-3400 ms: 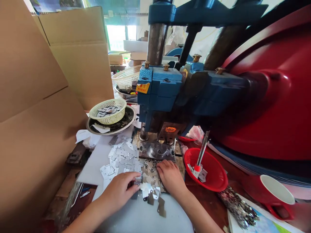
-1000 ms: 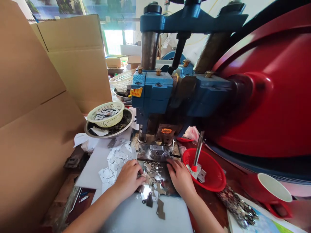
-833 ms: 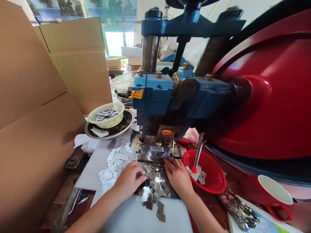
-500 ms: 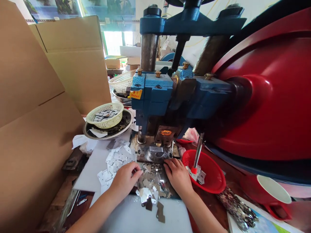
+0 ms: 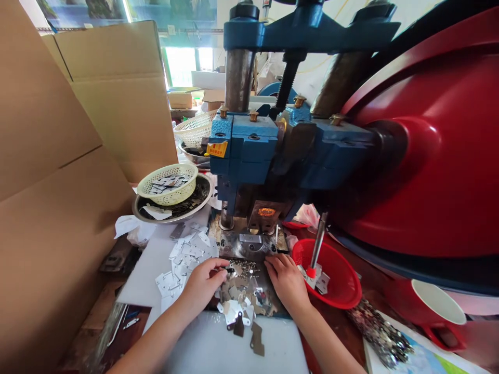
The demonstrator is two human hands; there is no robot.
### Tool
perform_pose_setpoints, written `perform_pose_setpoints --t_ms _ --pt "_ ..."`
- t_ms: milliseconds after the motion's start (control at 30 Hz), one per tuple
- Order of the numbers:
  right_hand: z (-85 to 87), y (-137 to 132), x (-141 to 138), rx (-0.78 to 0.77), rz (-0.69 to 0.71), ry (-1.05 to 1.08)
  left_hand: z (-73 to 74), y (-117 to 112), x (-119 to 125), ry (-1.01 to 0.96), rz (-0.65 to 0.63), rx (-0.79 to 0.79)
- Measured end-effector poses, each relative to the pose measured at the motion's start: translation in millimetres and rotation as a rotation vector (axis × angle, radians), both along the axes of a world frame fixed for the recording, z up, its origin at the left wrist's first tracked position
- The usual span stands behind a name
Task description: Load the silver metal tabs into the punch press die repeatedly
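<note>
My left hand (image 5: 205, 283) is left of the small parts on the press bed, thumb and forefinger closed about a small dark piece (image 5: 231, 270), mostly hidden. My right hand (image 5: 287, 283) lies palm down at the bed's right side, fingers stretched and touching near the die's front edge, holding nothing visible. Between the hands are tiny shiny metal bits (image 5: 245, 268) and flat metal plates (image 5: 234, 309). Just beyond, the steel die block (image 5: 249, 246) sits under the blue press (image 5: 255, 140). A heap of flat pale metal plates (image 5: 187, 259) lies beside my left hand.
At right stands a red basin (image 5: 351, 291) with plates and an upright metal rod (image 5: 319, 241). Behind it is a large red wheel (image 5: 436, 156); a red mug (image 5: 440, 311) is nearby. On the left are cardboard (image 5: 117, 104) and a cream basket (image 5: 187, 189) on a metal pan (image 5: 206, 200).
My left hand has shifted slightly; its thumb and forefinger are a little further apart, with a dark piece now showing between them. My right hand stays almost in place. The view has shifted slightly.
</note>
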State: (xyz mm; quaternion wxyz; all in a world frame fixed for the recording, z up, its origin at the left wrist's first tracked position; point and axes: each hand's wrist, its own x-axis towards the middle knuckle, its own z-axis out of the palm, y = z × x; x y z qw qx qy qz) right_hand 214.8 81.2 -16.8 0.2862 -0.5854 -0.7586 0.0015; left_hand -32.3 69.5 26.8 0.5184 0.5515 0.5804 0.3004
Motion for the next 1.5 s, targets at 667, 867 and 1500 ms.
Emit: perform_pose_setpoints --t_ms 667,867,1500 --pt "49.8 28 -35 0.145 0.04 -0.137 21.7 60 35 0.054 0.051 0.331" --pt "52.6 30 -35 0.125 0.073 -0.111 26.4 71 44 0.149 0.058 0.334" --pt "29.2 34 -24 0.128 0.121 0.127 15.7 81 56 0.337 0.069 0.444"
